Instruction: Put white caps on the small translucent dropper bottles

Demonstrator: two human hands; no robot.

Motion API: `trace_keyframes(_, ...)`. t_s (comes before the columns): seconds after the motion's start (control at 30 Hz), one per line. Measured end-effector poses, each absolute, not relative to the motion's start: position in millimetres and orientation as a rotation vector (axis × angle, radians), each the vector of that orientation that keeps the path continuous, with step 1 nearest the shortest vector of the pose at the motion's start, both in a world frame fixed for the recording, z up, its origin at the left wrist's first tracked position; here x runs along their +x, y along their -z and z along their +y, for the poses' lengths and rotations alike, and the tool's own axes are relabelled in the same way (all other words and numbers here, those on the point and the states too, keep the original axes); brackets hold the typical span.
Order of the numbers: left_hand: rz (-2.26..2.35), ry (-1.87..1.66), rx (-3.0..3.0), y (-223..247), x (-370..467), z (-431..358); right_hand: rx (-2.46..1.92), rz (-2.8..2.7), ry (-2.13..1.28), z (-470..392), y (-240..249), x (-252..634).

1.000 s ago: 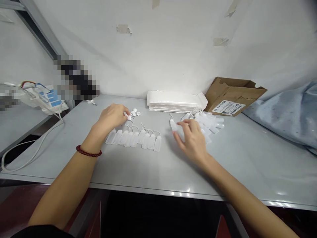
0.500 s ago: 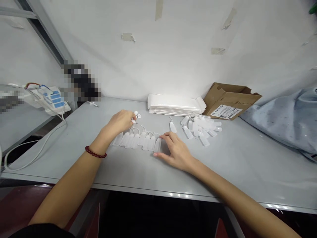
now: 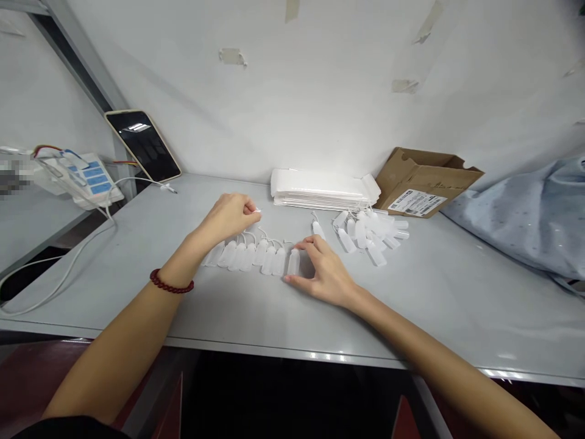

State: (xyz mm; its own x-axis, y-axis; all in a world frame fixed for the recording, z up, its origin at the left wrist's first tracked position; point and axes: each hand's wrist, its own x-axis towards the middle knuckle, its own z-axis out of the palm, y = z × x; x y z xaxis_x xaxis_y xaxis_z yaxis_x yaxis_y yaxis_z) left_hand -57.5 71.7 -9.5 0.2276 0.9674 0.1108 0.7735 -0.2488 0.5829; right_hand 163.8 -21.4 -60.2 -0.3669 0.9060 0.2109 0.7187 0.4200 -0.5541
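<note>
Several translucent tags with white strings lie side by side in a row on the grey table. Above the row's left part is my left hand, its thumb and forefinger pinched on a small white piece. At the row's right end, my right hand has thumb and fingertips at the bottom and top of one tag, which stands slightly apart from the others. Beyond my right hand lies a single tag, and right of it a loose pile of tags.
A stack of white flat boxes and an open cardboard box stand by the wall. Blue-grey cloth lies at the right. At the left are a phone, a power strip and a white cable.
My left hand has lifted and moved slightly right, now pinching a white piece from the small group it was touching. The tag at my right hand has separated a little from the row.
</note>
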Motion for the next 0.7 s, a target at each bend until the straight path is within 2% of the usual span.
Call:
trace_keyframes(0.27, 1.044, -0.75, 1.517, 4.6, -25.3, 42.3, -1.135, -2.043, -0.399, -20.6, 58.3, 177.6)
trace_keyframes(0.7, 0.917, -0.808, 1.283, 25.4, 0.6, 30.3, -0.922, -2.003, -0.319, -26.5, 60.3, 178.3)
